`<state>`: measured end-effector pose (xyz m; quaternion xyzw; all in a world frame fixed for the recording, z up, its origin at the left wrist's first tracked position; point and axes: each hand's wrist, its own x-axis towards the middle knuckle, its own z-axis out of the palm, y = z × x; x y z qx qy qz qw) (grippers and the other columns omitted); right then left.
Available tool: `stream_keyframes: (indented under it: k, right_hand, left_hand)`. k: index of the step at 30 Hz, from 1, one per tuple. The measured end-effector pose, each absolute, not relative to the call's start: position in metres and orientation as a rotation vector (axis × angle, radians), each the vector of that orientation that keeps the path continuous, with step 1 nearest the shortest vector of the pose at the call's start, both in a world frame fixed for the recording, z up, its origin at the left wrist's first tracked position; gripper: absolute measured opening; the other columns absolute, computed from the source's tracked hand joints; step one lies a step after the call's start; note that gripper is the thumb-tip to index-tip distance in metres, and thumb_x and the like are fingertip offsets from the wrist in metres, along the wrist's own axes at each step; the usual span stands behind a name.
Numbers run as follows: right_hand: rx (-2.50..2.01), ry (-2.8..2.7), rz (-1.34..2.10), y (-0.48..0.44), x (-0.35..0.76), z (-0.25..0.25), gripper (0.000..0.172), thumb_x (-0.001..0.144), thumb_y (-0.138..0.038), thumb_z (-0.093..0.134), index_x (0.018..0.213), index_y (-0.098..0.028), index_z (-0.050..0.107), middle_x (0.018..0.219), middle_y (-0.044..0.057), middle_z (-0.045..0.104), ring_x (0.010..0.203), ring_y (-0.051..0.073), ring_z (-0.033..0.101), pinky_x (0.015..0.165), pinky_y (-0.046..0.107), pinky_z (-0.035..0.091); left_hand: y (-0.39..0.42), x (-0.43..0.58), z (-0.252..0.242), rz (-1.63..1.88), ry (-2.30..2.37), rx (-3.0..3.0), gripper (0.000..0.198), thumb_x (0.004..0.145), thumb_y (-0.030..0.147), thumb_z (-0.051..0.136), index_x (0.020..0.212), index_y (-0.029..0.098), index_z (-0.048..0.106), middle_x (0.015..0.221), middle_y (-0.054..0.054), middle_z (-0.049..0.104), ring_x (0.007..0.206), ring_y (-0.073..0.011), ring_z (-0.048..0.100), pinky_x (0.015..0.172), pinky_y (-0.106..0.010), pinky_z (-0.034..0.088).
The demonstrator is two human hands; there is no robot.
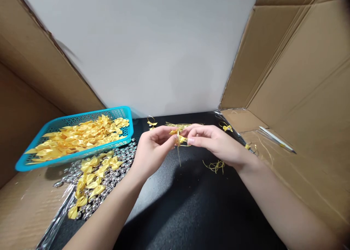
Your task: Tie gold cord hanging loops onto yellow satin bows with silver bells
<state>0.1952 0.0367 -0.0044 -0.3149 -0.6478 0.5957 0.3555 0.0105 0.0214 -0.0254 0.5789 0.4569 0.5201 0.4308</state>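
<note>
The bow (182, 139) you hold is yellow, like the bows (82, 137) in your blue basket (130, 121). Your beads (124, 153) are silver, your tabletop (175, 206) is black, the cardboard (300, 71) around you is brown.

Through my feed, I'm watching the fingers (170, 142) of the left hand (153, 144) and right hand (214, 140) pinching a yellow bow (181, 139) above the black worktop (218, 206); leftward, a blue basket (130, 126) is holding yellow bows (84, 135).

Free: black table (188, 200) between left forearm (123, 199) and right forearm (268, 193).
In the way: turquoise perforated plastic basket (130, 122) and shiny silver beads (124, 156) on left, thin yellow cord tangle (216, 166) below right hand (218, 142), brown cardboard wall (308, 67) far right.
</note>
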Motion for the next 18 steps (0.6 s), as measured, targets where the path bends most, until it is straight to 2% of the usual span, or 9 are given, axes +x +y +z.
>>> stream_keyframes:
  k: [6,10,13,18]
  right_hand:
    - [-0.736,-1.433,1.79,0.048,0.222,0.005,0.014,0.08,-0.023,0.059,0.073,-0.016,0.069,0.096,0.008,0.067,0.093,0.019,0.059,0.088,0.035,0.047]
    - [-0.791,-1.34,1.768,0.058,0.238,0.007,0.017,0.079,-0.025,0.061,0.064,-0.019,0.067,0.083,0.005,0.068,0.085,0.019,0.061,0.083,0.036,0.05]
    - [-0.911,-1.407,1.625,0.065,0.245,0.005,0.016,0.078,-0.028,0.061,0.066,-0.019,0.067,0.084,0.005,0.068,0.085,0.019,0.062,0.084,0.036,0.049]
    - [-1.343,-1.766,1.08,0.072,0.255,0.001,0.016,0.08,-0.029,0.059,0.072,-0.018,0.067,0.083,0.004,0.068,0.083,0.017,0.059,0.076,0.031,0.044]
  left_hand:
    - [0.033,0.004,-0.034,1.29,1.238,1.397,0.021,0.072,0.029,0.076,0.087,0.014,0.074,0.072,-0.004,0.076,0.063,-0.0133,0.067,0.058,-0.022,0.052]
    - [0.036,0.001,-0.037,1.234,1.263,1.366,0.021,0.072,0.028,0.076,0.087,0.014,0.073,0.069,-0.003,0.073,0.061,-0.012,0.064,0.058,-0.021,0.05]
    - [0.037,-0.001,-0.036,1.214,1.243,1.337,0.02,0.072,0.029,0.076,0.086,0.015,0.073,0.072,-0.003,0.074,0.062,-0.0128,0.066,0.057,-0.022,0.05]
    - [0.037,-0.005,-0.029,1.152,1.207,1.267,0.02,0.069,0.032,0.078,0.079,0.016,0.072,0.073,-0.003,0.072,0.058,-0.0128,0.065,0.054,-0.023,0.051]
